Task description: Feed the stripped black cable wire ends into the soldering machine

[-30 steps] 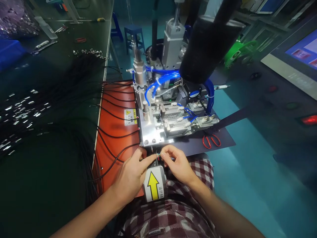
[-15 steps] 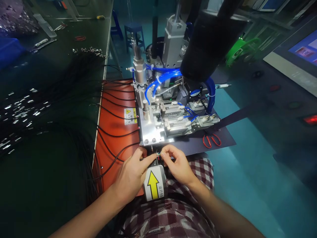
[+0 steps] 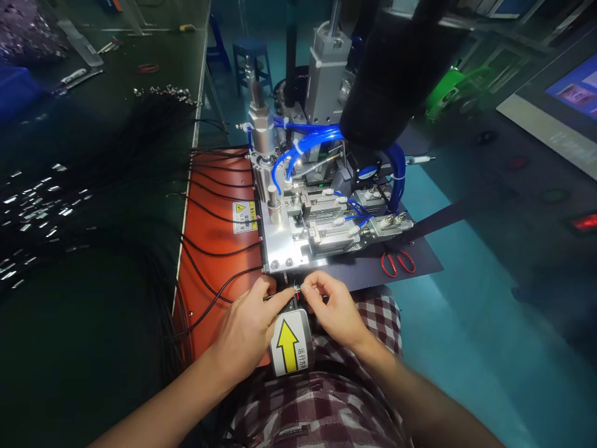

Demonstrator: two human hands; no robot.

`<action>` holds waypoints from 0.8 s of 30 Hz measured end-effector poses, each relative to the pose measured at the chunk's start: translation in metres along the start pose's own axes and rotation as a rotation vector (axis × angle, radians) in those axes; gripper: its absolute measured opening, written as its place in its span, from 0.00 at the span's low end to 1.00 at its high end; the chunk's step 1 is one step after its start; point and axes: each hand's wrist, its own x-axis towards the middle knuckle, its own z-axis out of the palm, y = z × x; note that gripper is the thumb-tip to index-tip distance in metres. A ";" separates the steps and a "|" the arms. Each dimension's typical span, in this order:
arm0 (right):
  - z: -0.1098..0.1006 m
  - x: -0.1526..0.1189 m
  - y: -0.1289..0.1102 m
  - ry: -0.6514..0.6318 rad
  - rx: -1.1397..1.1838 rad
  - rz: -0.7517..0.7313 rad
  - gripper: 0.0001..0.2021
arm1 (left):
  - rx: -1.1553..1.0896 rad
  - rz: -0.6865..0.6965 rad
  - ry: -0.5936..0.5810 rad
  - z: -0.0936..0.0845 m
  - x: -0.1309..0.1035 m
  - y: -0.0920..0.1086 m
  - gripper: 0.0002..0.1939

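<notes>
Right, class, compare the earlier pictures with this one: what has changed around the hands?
Only the camera view has shifted slightly; nothing visibly moved, was taken hold of or let go. The left hand and right hand stay at the fine wires, by the machine.

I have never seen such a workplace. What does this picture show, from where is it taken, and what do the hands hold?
You look down through a camera worn on a person's head. The left hand has a fingertip at some thin coloured wires, and the right hand seems to pinch them; finer details are too small to tell. Just beyond stands a metal machine with blue tubes. Left of it, black cables lie across an orange surface. To the right lies a red-handled tool.
</notes>
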 end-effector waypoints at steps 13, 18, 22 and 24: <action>-0.002 0.001 -0.016 0.044 -0.269 0.007 0.09 | 0.171 0.038 0.002 -0.003 0.003 0.008 0.18; -0.002 0.001 -0.015 0.051 -0.206 0.047 0.10 | 0.115 0.003 -0.030 -0.003 0.003 0.005 0.18; -0.006 0.004 -0.006 -0.097 0.170 0.220 0.10 | 0.037 0.002 -0.032 -0.001 0.002 0.001 0.18; -0.007 0.005 -0.003 -0.104 0.250 0.225 0.10 | 0.016 0.001 -0.030 0.000 0.001 0.000 0.19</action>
